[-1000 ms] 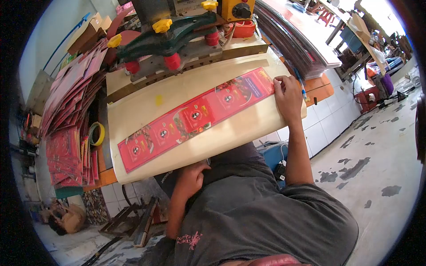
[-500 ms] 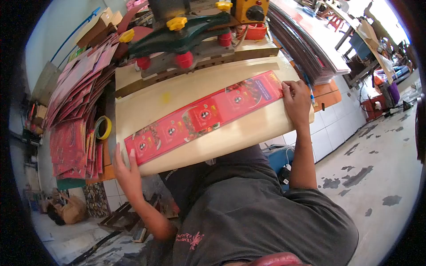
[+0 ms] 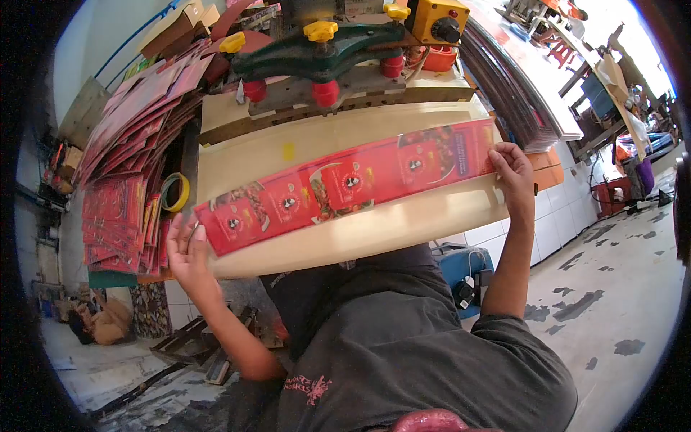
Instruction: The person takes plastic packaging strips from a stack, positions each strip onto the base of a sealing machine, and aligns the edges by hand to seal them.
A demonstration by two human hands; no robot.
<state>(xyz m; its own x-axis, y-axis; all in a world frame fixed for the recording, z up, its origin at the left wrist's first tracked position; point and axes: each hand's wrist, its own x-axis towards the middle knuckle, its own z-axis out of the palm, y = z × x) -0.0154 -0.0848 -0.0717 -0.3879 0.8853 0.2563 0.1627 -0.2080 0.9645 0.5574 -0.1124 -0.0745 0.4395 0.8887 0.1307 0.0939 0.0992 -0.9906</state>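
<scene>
A long red printed sheet (image 3: 338, 186), with food pictures and repeated round emblems, stretches between my two hands. It slants slightly upward to the right over the cream-coloured work board (image 3: 345, 234). My right hand (image 3: 515, 173) pinches the right end of the sheet between thumb and fingers. At the lower left end, my left hand (image 3: 191, 252) has its thumb and fingers closed around the sheet's edge. Behind the sheet stands a dark green press head (image 3: 324, 54) with yellow knobs and red feet, above a metal bar.
Left of the board lean stacks of red printed sheets (image 3: 111, 219), beside a yellow tape roll (image 3: 174, 193). A tall pile of flat boards (image 3: 504, 86) stands at the back right. A yellow control box (image 3: 437, 21) with a black dial sits behind the press.
Both hands have lifted the red sheet off the board and turned it to a flatter slant. My right hand has shifted its hold at the right end. The camera view has shifted somewhat.
</scene>
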